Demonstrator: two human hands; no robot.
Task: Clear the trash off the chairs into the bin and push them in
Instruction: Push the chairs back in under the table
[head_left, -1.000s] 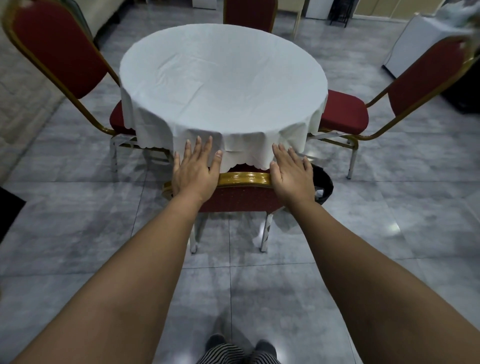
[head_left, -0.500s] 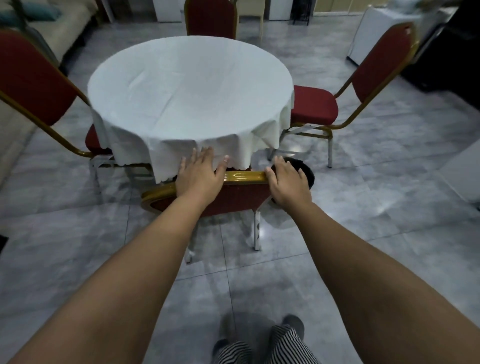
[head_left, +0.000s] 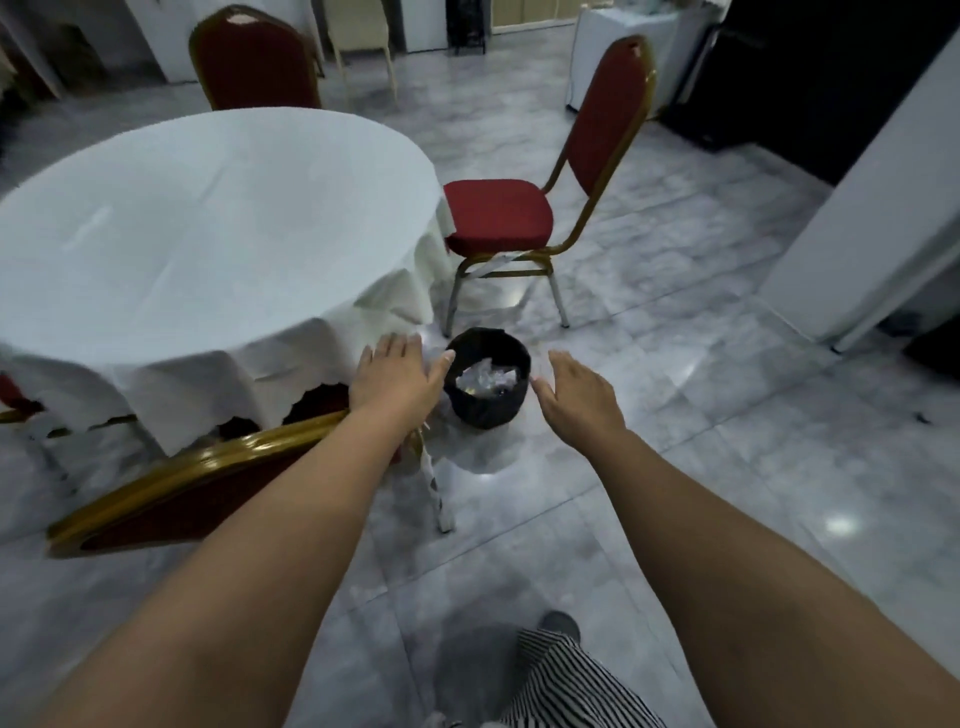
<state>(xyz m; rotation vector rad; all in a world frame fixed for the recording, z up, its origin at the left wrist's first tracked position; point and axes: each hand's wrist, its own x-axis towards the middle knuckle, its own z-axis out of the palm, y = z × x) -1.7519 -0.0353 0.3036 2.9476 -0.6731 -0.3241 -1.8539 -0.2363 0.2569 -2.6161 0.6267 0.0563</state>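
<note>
Both arms stretched forward over the grey tiled floor (head_left: 675, 415). Left hand (head_left: 397, 376) flat and spread, fingers straight, thumb angled out toward the bin, holding nothing; whether it touches the tablecloth hem cannot be told. Right hand (head_left: 579, 397) also loose and spread, palm turned inward, gripping nothing, hanging in the air clear of everything.

Between the two hands and just beyond them: a small black bin (head_left: 488, 387) standing upright on the floor, with crumpled white and clear trash (head_left: 485, 378) lying inside it. Left thumb tip close to the bin's rim, not clearly touching.

Under the left forearm and back toward the wrist: the gold-framed top of a red chair back (head_left: 197, 480), tucked against the round table (head_left: 208, 234), seat hidden beneath the white tablecloth. Table spreading to the left of the left hand and beyond it.

Beyond both hands, past the bin: a second red chair (head_left: 498, 215) with gold frame, seat bare, only its near-table edge touching the hanging cloth, most of the seat out in the open. Farther off beyond the left hand, across the table, a third red chair back (head_left: 254, 62). At the far left edge, a sliver of another red chair (head_left: 13, 395) under the cloth.

Striped trouser leg (head_left: 561, 680) and a dark shoe below the right forearm.

No readable writing, labels or brands anywhere.
</note>
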